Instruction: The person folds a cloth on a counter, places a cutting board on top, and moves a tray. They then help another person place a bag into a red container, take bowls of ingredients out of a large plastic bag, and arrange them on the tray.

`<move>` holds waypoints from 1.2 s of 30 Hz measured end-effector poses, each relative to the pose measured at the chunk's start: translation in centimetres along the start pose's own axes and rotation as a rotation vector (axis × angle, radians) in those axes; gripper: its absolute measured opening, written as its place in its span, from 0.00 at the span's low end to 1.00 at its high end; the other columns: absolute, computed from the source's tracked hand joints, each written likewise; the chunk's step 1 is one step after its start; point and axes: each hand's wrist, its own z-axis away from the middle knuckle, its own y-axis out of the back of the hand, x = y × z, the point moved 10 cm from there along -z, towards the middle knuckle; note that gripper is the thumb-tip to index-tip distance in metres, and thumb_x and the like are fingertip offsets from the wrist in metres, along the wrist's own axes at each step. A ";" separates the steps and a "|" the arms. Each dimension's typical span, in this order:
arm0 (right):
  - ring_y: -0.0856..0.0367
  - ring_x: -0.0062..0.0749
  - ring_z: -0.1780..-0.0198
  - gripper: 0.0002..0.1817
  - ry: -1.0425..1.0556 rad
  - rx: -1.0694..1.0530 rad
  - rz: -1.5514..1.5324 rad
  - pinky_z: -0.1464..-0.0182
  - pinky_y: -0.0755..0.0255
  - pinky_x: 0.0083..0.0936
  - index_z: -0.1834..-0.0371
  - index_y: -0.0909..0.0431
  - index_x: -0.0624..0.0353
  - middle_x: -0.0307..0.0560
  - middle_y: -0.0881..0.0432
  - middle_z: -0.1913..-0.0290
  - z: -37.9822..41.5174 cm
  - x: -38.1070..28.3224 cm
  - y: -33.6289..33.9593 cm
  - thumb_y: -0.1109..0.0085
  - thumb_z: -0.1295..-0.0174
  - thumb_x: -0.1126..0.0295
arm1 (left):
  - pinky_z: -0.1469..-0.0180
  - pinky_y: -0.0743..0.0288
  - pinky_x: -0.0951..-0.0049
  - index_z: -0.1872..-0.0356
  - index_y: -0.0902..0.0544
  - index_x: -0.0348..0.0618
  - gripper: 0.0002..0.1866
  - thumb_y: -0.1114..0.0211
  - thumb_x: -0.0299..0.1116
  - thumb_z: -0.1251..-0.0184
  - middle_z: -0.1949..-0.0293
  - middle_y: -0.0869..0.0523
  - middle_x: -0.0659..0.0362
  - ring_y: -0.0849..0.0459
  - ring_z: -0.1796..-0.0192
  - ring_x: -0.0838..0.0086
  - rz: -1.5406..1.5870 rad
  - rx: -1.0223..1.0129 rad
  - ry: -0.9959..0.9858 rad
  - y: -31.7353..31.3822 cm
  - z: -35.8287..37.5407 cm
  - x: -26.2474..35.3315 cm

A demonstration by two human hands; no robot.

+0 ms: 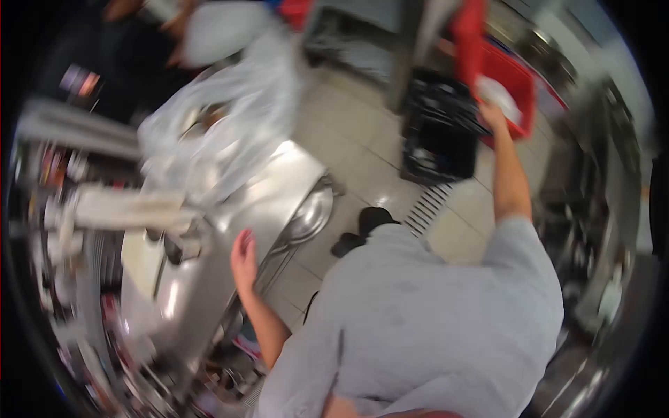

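My right hand (493, 117) is stretched out to the far right, between a red tub (524, 83) and a bin lined with a black bag (439, 129). A red strip-like thing (469, 42) hangs down close to its fingers, and a white rounded thing (500, 94) is beside it in the tub. Blur hides whether those fingers grip anything. My left hand (244, 261) hovers near the edge of the steel table (268, 191), fingers extended and nothing visible in them.
A large clear plastic bag (244, 104) is spread over the table's far end. At upper left stands a person in black (139, 52), hands near a whitish round item (223, 31). A floor drain grate (426, 209) lies ahead of my feet. Steel equipment (585, 174) lines the right side.
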 end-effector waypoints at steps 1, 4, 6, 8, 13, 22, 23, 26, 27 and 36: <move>0.19 0.47 0.72 0.22 0.079 -0.109 -0.197 0.65 0.28 0.43 0.80 0.22 0.63 0.55 0.20 0.78 2.2 -2.7 -3.3 0.54 0.45 0.55 | 0.43 0.32 0.72 0.39 0.31 0.36 0.22 0.42 0.27 0.34 0.42 0.24 0.53 0.24 0.43 0.69 0.021 0.004 -0.023 0.4 -0.4 0.5; 0.19 0.36 0.70 0.03 0.454 -0.328 -0.077 0.66 0.26 0.34 0.87 0.23 0.49 0.43 0.19 0.79 10.0 -3.1 -18.6 0.38 0.64 0.70 | 0.42 0.31 0.72 0.38 0.32 0.38 0.24 0.41 0.27 0.35 0.41 0.26 0.53 0.26 0.41 0.68 -0.027 0.126 -0.047 2.9 -1.7 4.3; 0.20 0.40 0.79 0.08 0.451 -0.895 0.340 0.74 0.25 0.31 0.70 0.19 0.58 0.47 0.18 0.77 22.0 -7.0 -24.2 0.44 0.49 0.66 | 0.43 0.31 0.68 0.39 0.30 0.42 0.25 0.40 0.27 0.39 0.41 0.26 0.54 0.25 0.42 0.65 -0.264 0.292 -0.172 4.2 -1.9 8.3; 0.18 0.40 0.58 0.17 0.634 -1.155 0.223 0.60 0.22 0.31 0.58 0.17 0.54 0.50 0.18 0.57 33.0 2.2 -38.0 0.38 0.54 0.64 | 0.44 0.31 0.66 0.38 0.31 0.43 0.26 0.39 0.27 0.40 0.41 0.27 0.55 0.26 0.41 0.65 -0.229 0.338 -0.175 5.3 -2.3 8.8; 0.20 0.44 0.55 0.22 -0.501 -1.079 -0.334 0.57 0.24 0.37 0.55 0.21 0.57 0.53 0.20 0.58 39.8 3.9 -33.7 0.37 0.57 0.66 | 0.45 0.30 0.68 0.39 0.31 0.40 0.24 0.41 0.27 0.38 0.42 0.26 0.53 0.24 0.43 0.66 -0.202 0.187 -0.090 4.9 -2.6 6.9; 0.21 0.25 0.75 0.13 -0.546 -0.721 -0.207 0.76 0.27 0.28 0.62 0.19 0.55 0.43 0.18 0.74 28.1 6.3 -17.6 0.44 0.43 0.59 | 0.46 0.28 0.70 0.43 0.27 0.36 0.19 0.44 0.24 0.36 0.47 0.21 0.51 0.21 0.48 0.67 -0.191 -0.247 -0.232 -6.8 -9.0 11.5; 0.22 0.27 0.80 0.15 -0.410 -0.626 -0.241 0.80 0.30 0.28 0.60 0.19 0.55 0.42 0.20 0.78 26.0 8.0 -14.9 0.44 0.43 0.56 | 0.46 0.29 0.70 0.44 0.27 0.36 0.18 0.44 0.24 0.37 0.47 0.21 0.52 0.21 0.48 0.67 -0.198 -0.306 -0.275 -8.4 -9.1 13.1; 0.19 0.29 0.75 0.18 -0.723 -0.349 -0.265 0.74 0.25 0.31 0.51 0.25 0.58 0.45 0.18 0.70 22.9 11.3 -2.8 0.46 0.41 0.60 | 0.45 0.29 0.69 0.45 0.26 0.37 0.18 0.43 0.24 0.38 0.49 0.20 0.53 0.21 0.49 0.68 -0.187 -0.405 -0.352 -12.0 -7.8 16.6; 0.19 0.29 0.75 0.19 -0.545 -0.383 -0.169 0.74 0.25 0.31 0.49 0.26 0.58 0.47 0.18 0.68 19.4 15.2 -1.7 0.47 0.41 0.60 | 0.45 0.30 0.69 0.46 0.25 0.37 0.19 0.42 0.23 0.39 0.49 0.20 0.53 0.21 0.50 0.68 -0.174 -0.437 -0.378 -13.2 -7.4 17.7; 0.21 0.28 0.78 0.13 -0.745 -0.193 -0.075 0.80 0.30 0.29 0.58 0.23 0.60 0.49 0.18 0.73 10.4 22.5 20.6 0.51 0.42 0.66 | 0.49 0.27 0.71 0.47 0.25 0.36 0.18 0.41 0.25 0.40 0.52 0.19 0.53 0.19 0.53 0.68 -0.274 -0.580 -0.325 -22.1 -2.6 17.0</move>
